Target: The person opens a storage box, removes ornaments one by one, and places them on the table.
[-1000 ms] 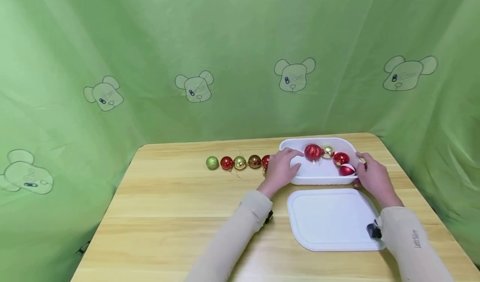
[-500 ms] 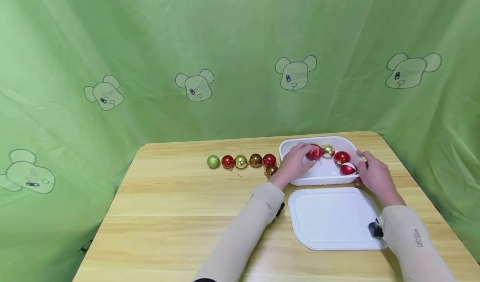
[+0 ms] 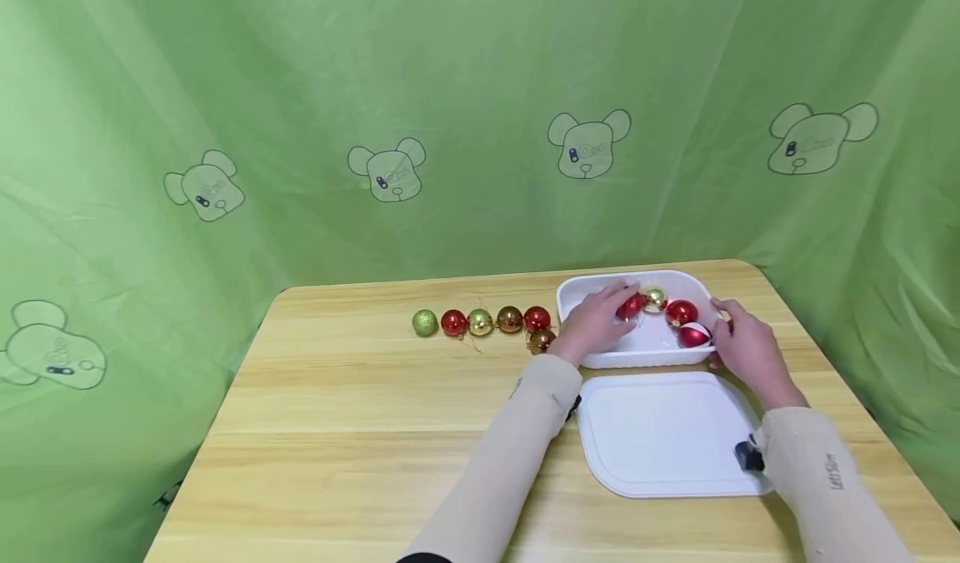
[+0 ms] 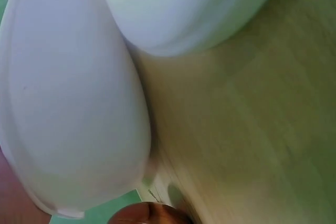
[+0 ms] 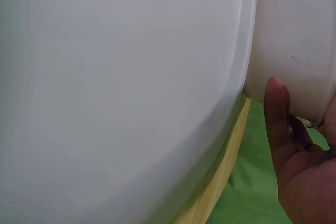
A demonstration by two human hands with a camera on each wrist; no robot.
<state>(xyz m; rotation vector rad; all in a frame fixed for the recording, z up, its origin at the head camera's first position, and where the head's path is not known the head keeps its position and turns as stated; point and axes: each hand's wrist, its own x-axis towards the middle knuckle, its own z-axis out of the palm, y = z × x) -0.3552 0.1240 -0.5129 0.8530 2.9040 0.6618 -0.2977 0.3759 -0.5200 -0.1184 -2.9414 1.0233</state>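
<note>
My left hand [image 3: 594,323] reaches over the near left rim of a white plastic tub [image 3: 637,360] and holds a glittery red Christmas bauble [image 3: 632,306], fingers on top and thumb below; the hand hides part of it. Beside that bauble in the tub lie a gold bauble [image 3: 655,298], a shiny red bauble [image 3: 681,311] and a red-and-white bauble [image 3: 694,336]. At the tub's right end my right hand [image 3: 750,353] grips the wall. The right wrist view shows its thumb [image 5: 277,103] against the outside of the tub.
The tub's white lid [image 3: 667,434] lies flat on the wooden table [image 3: 360,430] in front of it. Left of the tub runs a row of baubles: glittery green [image 3: 424,322], red [image 3: 453,322], gold [image 3: 480,322], brown [image 3: 510,319] and more. A green curtain [image 3: 480,238] stands behind.
My left hand has moved right, from the tub's left rim onto the glittery red bauble, uncovering the right end of the bauble row. My right hand has stayed on the tub.
</note>
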